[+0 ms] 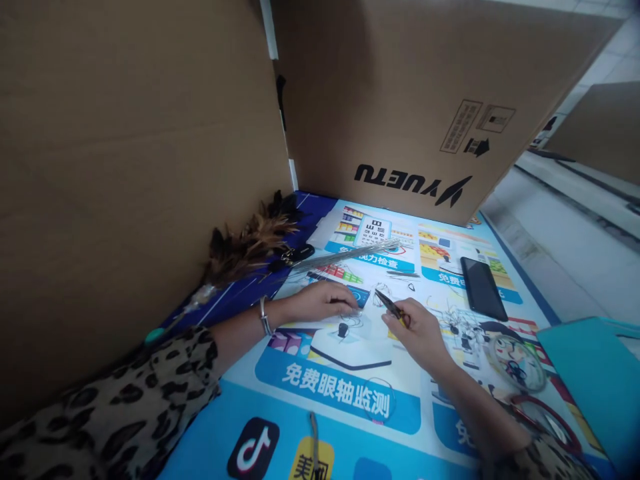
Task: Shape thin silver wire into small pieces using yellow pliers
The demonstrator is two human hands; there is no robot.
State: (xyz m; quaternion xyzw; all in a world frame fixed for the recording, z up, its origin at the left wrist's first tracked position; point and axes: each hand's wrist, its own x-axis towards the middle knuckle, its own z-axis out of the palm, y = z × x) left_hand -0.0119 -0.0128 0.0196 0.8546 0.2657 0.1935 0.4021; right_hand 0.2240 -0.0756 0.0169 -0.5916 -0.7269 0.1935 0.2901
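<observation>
One pair of pliers sits above the printed sheet, gripped by the fingers of the right hand. The left hand's fingers bend at thin wire, though whether they pinch it cannot be told. Around lie one phone, one rod bundle and one feather cluster.

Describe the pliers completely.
The pliers are a small hand tool with dark, metallic-looking jaws that taper to a narrow tip, and yellow-and-dark handles, plastic or rubber by their look. The right grip wraps the handles and hides most of them. The tool slants, tip pointing forward and leftward, over the printed table cover. The left grip is to its left, apart from it. Whether the jaws are fully closed or touching any wire is too fine to tell.
</observation>
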